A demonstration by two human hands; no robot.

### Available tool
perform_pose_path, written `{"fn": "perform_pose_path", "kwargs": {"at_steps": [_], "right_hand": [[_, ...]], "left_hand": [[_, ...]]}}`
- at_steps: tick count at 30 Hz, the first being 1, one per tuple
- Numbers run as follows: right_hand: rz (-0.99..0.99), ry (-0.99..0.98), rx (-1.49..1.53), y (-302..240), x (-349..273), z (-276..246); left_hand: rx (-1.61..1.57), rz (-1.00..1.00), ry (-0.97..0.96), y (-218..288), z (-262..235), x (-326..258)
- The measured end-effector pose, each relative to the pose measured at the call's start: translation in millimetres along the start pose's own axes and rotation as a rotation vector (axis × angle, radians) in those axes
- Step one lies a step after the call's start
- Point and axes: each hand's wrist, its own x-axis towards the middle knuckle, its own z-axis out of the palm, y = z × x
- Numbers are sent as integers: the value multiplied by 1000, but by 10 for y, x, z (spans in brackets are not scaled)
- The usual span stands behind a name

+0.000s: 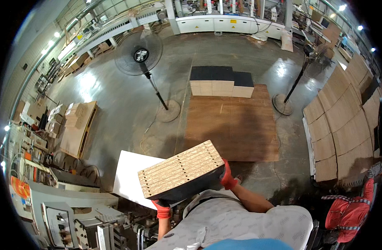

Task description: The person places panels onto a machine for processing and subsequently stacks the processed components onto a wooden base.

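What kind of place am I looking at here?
Probably a factory workshop, perhaps handling wooden panels: white machinery stands at the back, black-topped stacks sit on a brown board, and the held block shows rows of dark holes.

head-worn fisheye, facing down-forward; right grip [227, 176] close, floor [176, 56] farther.

A glossy grey floor [174, 62] surrounds the brown board [232, 129]; one pedestal fan [141, 55] stands beyond its left edge, another fan [296, 80] beyond its right, white machinery [205, 25] past its far edge. Bright lamps [342, 7] shine overhead.
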Motion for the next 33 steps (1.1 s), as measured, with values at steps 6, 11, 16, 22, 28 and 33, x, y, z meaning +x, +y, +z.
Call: {"fn": "perform_pose_path", "kwargs": {"at_steps": [6,11,16,22,28,33], "right_hand": [[-48,328,-149,1001,-752,-375],[-113,512,-160,936,-1023,-355],[49,802,180,482,-1113,-368],[84,960,174,76,-739,-1040],[117,1122,183,86,-248,-1304],[183,1316,146,-33,252,-1248]], "left_hand": [[70,-82,-198,514,321,505],[-139,-285,-456,-304,-353,1128],[-128,-158,-655,-336,153,1229],[-310,-287,-720,-929,952,1413],[-102,-58,-846,-272,2463,1500],[-130,-202,-902,-361,3085,1877]]}}
